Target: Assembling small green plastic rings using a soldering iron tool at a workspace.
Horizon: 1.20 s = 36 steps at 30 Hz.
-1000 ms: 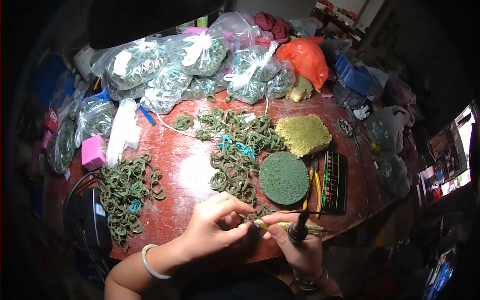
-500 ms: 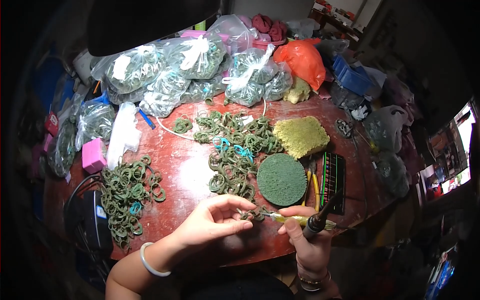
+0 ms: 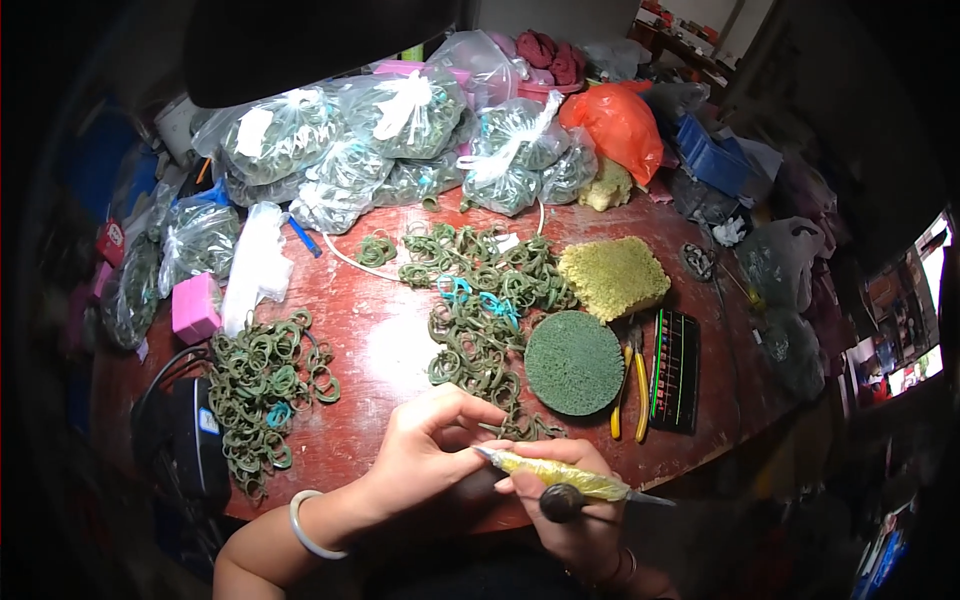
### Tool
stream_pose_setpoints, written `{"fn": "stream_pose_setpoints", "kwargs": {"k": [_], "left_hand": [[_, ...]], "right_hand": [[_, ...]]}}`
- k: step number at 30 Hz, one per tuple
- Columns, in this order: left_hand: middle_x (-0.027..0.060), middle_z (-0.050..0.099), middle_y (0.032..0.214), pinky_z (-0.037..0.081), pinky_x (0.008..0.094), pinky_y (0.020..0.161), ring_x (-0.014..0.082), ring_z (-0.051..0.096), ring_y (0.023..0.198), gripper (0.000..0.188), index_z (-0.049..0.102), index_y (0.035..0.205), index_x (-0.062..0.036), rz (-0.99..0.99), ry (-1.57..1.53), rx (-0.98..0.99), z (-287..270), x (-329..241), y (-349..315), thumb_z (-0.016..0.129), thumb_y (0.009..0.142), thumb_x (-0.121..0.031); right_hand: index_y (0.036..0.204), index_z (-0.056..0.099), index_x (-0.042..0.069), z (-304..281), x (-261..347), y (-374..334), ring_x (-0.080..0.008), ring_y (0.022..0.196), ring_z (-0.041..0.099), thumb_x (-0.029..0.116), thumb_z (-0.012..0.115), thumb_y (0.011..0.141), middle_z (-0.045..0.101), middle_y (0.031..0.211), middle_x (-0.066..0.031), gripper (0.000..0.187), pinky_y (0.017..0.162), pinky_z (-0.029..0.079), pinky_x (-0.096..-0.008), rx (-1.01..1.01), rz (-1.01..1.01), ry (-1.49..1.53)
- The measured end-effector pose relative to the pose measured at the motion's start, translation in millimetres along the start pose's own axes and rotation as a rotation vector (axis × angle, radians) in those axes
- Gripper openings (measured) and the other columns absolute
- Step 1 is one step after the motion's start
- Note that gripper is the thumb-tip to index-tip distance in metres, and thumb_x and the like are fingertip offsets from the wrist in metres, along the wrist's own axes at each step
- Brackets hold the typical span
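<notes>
My left hand (image 3: 430,440), with a pale bangle (image 3: 308,528) on its wrist, is closed in a pinch. Whatever its fingertips hold is hidden. My right hand (image 3: 570,515) grips a slim pointed tool (image 3: 575,480) with a yellow wrapped handle, its metal tip touching or almost touching my left fingertips. A second tool with a dark round end (image 3: 562,502) also sits in the right hand. Just beyond both hands spreads a pile of dark green rings (image 3: 475,345), with a few bright blue ones (image 3: 497,308). Right of it lies a round green pad (image 3: 574,363).
More green rings (image 3: 262,400) lie at the left, beside a black box (image 3: 185,440). Yellow-handled pliers (image 3: 641,390) and a black tray (image 3: 675,370) are at the right, below a yellow sponge (image 3: 615,277). Knotted clear bags (image 3: 400,115) line the back; a lamp (image 3: 310,50) overhangs them.
My right hand has shifted left and turned, bringing the yellow tool's tip to my left fingertips. The dark tool now points its round end at me. The small ring by my left fingers is no longer visible.
</notes>
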<state>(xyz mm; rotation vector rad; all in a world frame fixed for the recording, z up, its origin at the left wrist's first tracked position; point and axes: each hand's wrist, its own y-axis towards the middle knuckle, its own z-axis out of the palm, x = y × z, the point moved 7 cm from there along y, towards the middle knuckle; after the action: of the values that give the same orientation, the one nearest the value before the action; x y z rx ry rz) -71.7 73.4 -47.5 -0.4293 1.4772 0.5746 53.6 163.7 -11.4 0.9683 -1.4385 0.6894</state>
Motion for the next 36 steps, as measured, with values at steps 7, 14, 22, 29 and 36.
{"fn": "stream_pose_setpoints", "kwargs": {"k": [7,14,22,29,36], "left_hand": [[0.0071,0.059,0.098,0.057,0.0253,0.073,0.0132,0.065,0.085,0.026,0.064,0.104,0.0021,0.097,0.115,-0.014,0.0,-5.7,-2.7,0.074,0.080,-0.002],[0.0080,0.059,0.104,0.053,0.0273,0.082,0.0138,0.061,0.094,0.027,0.062,0.107,0.0051,0.010,-0.008,0.002,0.0,-5.1,-3.3,0.069,0.081,0.003],[0.0063,0.064,0.099,0.052,0.0277,0.085,0.0125,0.063,0.093,0.030,0.059,0.115,0.0019,-0.159,-0.281,0.092,2.2,12.6,-1.1,0.066,0.086,-0.001],[0.0076,0.062,0.106,0.052,0.0303,0.087,0.0157,0.062,0.095,0.032,0.056,0.118,0.0014,-0.429,-0.638,0.137,7.9,22.7,-5.1,0.064,0.088,0.000],[0.0019,0.060,0.107,0.049,0.0255,0.085,0.0103,0.059,0.095,0.034,0.057,0.120,-0.0060,-0.426,-0.710,0.182,7.1,23.9,-2.9,0.067,0.088,-0.006]], "right_hand": [[0.107,0.059,-0.004,-7.6,-11.3,3.0,-0.0115,0.083,0.063,0.005,0.071,0.085,0.066,0.094,-0.0084,0.026,0.077,0.052,-0.0252,-0.140,0.070,0.033],[0.109,0.056,-0.004,-11.1,-1.6,4.5,-0.0130,0.087,0.065,-0.003,0.064,0.087,0.065,0.099,-0.0099,0.024,0.077,0.052,-0.0235,-0.146,0.015,-0.018],[0.111,0.055,-0.003,-10.4,13.4,6.3,-0.0158,0.084,0.067,-0.003,0.062,0.089,0.063,0.103,-0.0115,0.024,0.077,0.053,-0.0260,-0.050,0.024,0.115],[0.110,0.056,-0.001,-87.2,-0.3,9.3,-0.0048,0.070,0.056,0.001,0.066,0.087,0.062,0.088,-0.0014,0.025,0.066,0.045,-0.0193,-0.330,-0.032,-0.259],[0.100,0.060,-0.001,-125.3,10.4,36.4,-0.0283,0.076,0.060,0.004,0.069,0.082,0.058,0.089,-0.0140,0.020,0.066,0.048,-0.0354,-0.532,-0.335,-1.049]]}}
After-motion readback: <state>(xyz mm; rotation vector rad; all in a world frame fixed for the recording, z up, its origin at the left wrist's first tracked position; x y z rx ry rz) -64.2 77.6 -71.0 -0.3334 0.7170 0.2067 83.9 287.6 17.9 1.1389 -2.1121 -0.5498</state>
